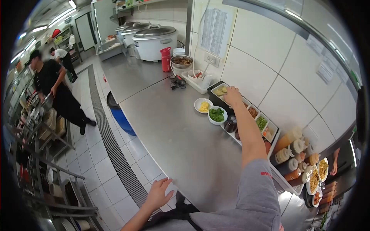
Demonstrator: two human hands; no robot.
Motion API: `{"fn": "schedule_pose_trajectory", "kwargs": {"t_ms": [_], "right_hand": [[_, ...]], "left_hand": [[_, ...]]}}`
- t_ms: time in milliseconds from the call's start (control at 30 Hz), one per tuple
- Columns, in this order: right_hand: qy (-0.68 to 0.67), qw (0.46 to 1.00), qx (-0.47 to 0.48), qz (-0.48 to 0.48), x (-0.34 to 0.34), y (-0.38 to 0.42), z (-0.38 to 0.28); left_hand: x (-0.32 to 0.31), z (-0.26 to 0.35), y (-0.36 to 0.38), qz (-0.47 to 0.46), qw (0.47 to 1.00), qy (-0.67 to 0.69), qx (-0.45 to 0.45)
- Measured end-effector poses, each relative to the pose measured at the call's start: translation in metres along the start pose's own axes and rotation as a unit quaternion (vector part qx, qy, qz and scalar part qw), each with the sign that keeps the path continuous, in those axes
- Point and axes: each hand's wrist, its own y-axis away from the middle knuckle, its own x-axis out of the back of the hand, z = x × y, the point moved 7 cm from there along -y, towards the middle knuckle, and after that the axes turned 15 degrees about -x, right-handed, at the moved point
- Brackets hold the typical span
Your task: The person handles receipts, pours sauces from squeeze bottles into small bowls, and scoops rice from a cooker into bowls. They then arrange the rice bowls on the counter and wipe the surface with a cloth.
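Note:
My right hand [232, 97] reaches into the far end of a black topping holder [213, 91], over a compartment of pale green slices [221, 91]. Its fingers are bent downward and closed; what they grip, if anything, is hidden. Other compartments hold a brown chopped topping [253, 112] and chopped green onion [261, 123]. In front of the holder stand a bowl of leafy greens [217, 114] and a small dish with a yellow food [204, 106]. At the near edge of the steel counter [173, 142], my left hand [158, 194] is open and holds nothing, its fingers apart.
Squeeze bottles [296, 148] crowd a white basket on the right, near plates of food [314, 179]. Large rice cookers [155, 41], a red bottle [165, 59] and a steel pot [181, 61] line the back. A blue barrel [120, 117] and a co-worker [58, 84] are left.

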Motion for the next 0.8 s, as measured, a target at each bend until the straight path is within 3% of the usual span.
{"fn": "schedule_pose_trajectory", "kwargs": {"t_ms": [100, 167, 267, 400, 467, 633, 800], "right_hand": [[0.11, 0.992, -0.03, -0.051, -0.041, -0.047, -0.01], [0.169, 0.959, -0.036, -0.225, -0.071, -0.06, -0.007], [0.225, 0.934, -0.038, -0.275, -0.051, -0.065, -0.016], [0.237, 0.938, -0.067, -0.244, -0.026, -0.089, -0.013], [0.227, 0.946, -0.064, -0.22, -0.014, -0.093, -0.019], [0.213, 0.95, -0.085, -0.211, -0.038, -0.091, -0.028], [0.215, 0.952, -0.1, -0.197, -0.049, -0.086, -0.017]], "left_hand": [[0.021, -0.027, -0.04, 0.026, 1.0, 0.002, -0.003], [0.027, -0.041, -0.064, 0.022, 0.999, 0.034, 0.001], [0.026, -0.06, -0.099, 0.003, 0.996, 0.063, -0.056], [0.033, -0.094, -0.144, -0.041, 0.985, 0.123, -0.115], [0.05, -0.104, -0.165, -0.025, 0.98, 0.089, -0.174], [0.083, -0.144, -0.204, -0.033, 0.973, 0.093, -0.207], [0.088, -0.171, -0.221, -0.044, 0.97, 0.153, -0.183]]}}
